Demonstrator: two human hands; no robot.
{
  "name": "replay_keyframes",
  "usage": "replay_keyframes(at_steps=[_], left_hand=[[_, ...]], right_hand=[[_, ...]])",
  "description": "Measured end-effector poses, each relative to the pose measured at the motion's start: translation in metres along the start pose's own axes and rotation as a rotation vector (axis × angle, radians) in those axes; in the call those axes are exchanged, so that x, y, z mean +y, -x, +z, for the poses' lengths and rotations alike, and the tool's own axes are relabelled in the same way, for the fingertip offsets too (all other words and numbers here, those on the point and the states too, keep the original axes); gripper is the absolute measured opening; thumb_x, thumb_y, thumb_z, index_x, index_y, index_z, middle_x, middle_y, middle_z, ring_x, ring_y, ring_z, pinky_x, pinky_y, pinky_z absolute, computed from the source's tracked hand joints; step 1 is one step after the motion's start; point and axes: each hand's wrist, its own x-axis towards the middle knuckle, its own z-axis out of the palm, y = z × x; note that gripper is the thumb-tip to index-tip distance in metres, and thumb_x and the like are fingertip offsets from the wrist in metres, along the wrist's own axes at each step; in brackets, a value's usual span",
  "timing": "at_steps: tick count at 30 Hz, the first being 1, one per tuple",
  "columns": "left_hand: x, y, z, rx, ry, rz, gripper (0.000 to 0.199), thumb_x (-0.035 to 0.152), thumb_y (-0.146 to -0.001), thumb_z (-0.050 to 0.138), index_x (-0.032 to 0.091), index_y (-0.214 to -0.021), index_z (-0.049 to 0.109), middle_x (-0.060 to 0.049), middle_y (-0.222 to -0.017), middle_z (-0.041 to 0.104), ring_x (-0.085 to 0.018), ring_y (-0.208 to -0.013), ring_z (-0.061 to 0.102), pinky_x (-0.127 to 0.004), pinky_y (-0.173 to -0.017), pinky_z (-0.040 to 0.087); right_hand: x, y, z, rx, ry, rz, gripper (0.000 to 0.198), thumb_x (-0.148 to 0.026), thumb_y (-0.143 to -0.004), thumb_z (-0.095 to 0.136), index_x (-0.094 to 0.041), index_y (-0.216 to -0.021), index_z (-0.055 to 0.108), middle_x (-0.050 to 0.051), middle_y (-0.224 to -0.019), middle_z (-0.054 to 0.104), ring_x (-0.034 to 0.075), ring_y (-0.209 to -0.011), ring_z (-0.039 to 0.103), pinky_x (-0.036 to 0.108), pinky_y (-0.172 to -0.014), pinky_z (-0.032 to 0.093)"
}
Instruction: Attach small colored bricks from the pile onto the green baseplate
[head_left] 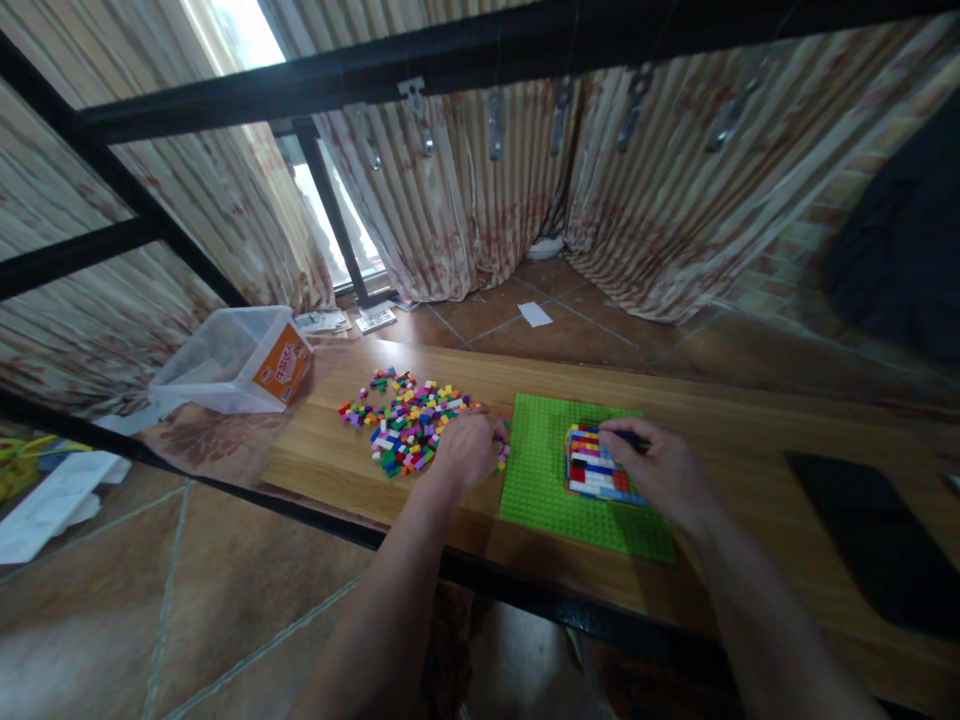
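Observation:
On the wooden table lies a green studded baseplate (536, 480). A low block of toy bricks (590, 482) in red, white, yellow and blue rows stands on it. My right hand (664, 475) is at the right side of this build, fingers curled together with the thumb over its top. A dark piece shows by those fingertips, too blurred to name. My left hand (472, 447) reaches down at the right edge of a loose pile of small coloured bricks (412, 425). Its fingers are bent inward; what lies between them is hidden.
A clear plastic bin (217, 365) with an orange label stands beyond the table's left end. To the right, a flat black object (874, 535) lies on the table (739, 450). A black metal rail (480, 65) with hanging clips crosses above, before striped curtains.

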Motion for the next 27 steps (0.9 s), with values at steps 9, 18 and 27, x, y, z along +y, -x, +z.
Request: replay_keyframes(at_steps=[9,18,27], left_hand=[[0.025,-0.004,0.007,0.101,0.345,0.132,0.024,0.017,-0.09,0.048,0.016,-0.092,0.072,-0.004,-0.086,0.073,-0.015,-0.077,0.065,-0.023,-0.07,0.046],[0.045,-0.011,0.033,0.058,0.706,0.185,0.018,0.019,-0.086,0.059,0.018,-0.086,0.076,-0.002,-0.086,0.076,-0.015,-0.076,0.066,-0.023,-0.071,0.05],[0.046,-0.02,0.036,0.044,0.823,0.134,0.013,0.019,-0.08,0.063,0.016,-0.074,0.074,0.0,-0.072,0.071,-0.012,-0.067,0.061,-0.021,-0.065,0.047]], right_hand=[[0.002,-0.002,0.0,0.036,-0.013,-0.007,0.034,-0.048,-0.081,0.056,-0.022,-0.093,0.074,0.007,-0.09,0.074,0.022,-0.077,0.066,0.036,-0.071,0.049],[-0.002,-0.001,-0.001,0.04,0.005,-0.04,0.032,-0.045,-0.082,0.055,-0.021,-0.092,0.073,0.007,-0.09,0.074,0.023,-0.08,0.066,0.037,-0.076,0.049],[0.0,-0.001,-0.001,0.043,-0.003,-0.028,0.03,-0.044,-0.081,0.056,-0.022,-0.093,0.073,0.007,-0.093,0.074,0.023,-0.08,0.066,0.038,-0.077,0.049]])
